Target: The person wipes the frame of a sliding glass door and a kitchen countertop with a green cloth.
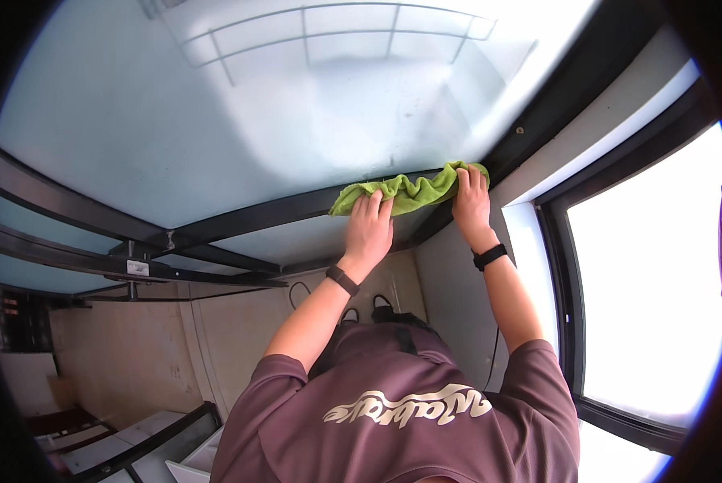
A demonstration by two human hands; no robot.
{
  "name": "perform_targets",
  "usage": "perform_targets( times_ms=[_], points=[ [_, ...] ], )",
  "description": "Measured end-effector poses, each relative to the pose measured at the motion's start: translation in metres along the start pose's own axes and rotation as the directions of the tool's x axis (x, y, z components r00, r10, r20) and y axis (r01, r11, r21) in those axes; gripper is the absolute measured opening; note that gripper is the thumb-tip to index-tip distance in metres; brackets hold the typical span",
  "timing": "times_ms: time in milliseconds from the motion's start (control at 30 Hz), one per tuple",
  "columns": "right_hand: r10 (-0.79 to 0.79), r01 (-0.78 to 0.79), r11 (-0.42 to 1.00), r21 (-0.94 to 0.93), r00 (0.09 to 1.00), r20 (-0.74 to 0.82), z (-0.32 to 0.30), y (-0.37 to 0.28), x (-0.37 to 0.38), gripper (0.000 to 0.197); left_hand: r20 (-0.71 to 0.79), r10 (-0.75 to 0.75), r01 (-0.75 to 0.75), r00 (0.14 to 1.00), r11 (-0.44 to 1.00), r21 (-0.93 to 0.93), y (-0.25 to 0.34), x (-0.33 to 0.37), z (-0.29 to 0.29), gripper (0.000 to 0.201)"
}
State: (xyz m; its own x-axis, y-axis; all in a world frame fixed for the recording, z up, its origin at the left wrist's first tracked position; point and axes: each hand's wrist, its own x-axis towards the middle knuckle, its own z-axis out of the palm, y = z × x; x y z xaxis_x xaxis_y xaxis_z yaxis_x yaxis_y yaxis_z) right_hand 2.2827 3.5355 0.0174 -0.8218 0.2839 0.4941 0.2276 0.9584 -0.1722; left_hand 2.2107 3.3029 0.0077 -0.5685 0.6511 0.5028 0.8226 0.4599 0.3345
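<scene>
A bunched green cloth (413,193) lies along the dark horizontal bar (272,212) of a frosted glass panel (320,121). My left hand (369,229) grips the cloth near its left end, fingers bent over its front edge. At its right end, close to the corner with the dark upright post, my right hand (471,205) has its fingertips on top of the cloth and closes on it. Both thumbs are mostly hidden. Each wrist wears a dark band.
A dark-framed bright window (643,274) stands close on my right. Left of me, a dark rail (55,253) with a metal fitting (138,267) runs along the glass. Below are a tiled floor (127,346), my shoes and a thin cable. White furniture (196,459) stands at the lower left.
</scene>
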Motion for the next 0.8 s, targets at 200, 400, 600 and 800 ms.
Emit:
perform_targets(
  times_ms=[200,400,600,800],
  points=[
    [0.005,-0.005,1.000,-0.014,1.000,-0.006,0.002,0.018,-0.002,0.050,-0.009,0.032,-0.032,0.999,0.999,0.010,0.011,0.012,0.014,0.051],
    [0.001,-0.001,0.998,-0.058,1.000,-0.014,0.001,0.014,0.001,0.049,-0.101,0.042,-0.037,0.994,0.998,0.053,0.000,0.014,0.017,0.037],
    [-0.047,0.045,0.999,-0.022,0.998,-0.053,-0.002,0.003,0.001,0.049,-0.153,-0.011,0.021,0.988,0.997,0.068,-0.014,0.008,0.013,0.035],
    [-0.163,0.174,0.978,0.118,0.982,-0.098,-0.003,-0.044,0.003,0.041,-0.188,-0.051,0.071,0.981,0.993,0.099,-0.037,-0.010,-0.003,0.036]
  ],
)
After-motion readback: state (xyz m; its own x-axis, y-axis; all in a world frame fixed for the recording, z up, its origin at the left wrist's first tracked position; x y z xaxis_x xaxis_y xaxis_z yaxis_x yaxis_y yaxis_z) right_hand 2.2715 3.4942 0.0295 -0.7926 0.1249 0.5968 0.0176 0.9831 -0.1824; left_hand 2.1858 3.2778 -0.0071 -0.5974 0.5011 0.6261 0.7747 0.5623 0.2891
